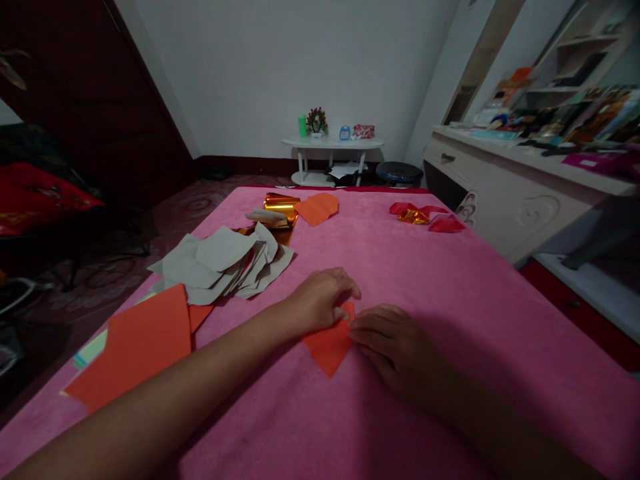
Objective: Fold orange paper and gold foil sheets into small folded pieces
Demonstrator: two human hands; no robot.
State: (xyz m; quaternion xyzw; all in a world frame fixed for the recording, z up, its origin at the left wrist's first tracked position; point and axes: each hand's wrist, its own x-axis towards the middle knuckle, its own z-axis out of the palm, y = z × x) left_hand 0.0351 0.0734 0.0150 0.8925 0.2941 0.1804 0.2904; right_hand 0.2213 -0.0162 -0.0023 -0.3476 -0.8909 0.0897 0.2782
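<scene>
A small piece of orange paper [330,350] lies on the pink cloth between my hands, with a corner pointing towards me. My left hand [320,297] curls over its upper part, the thumb on the paper and the other fingers bent beyond it. At the right edge, my right hand [393,343] grips the paper with its fingers pressed together. The two hands almost meet at the top of the sheet. My fingers hide part of the paper there, so any fold under them is hidden.
The pink cloth [400,267] covers the table. To the left lie grey paper pieces [215,260] and larger orange sheets [145,340]. Farther back are a gold foil roll [281,205], an orange paper cutout [317,208] and red pieces [446,223] with gold foil [413,217].
</scene>
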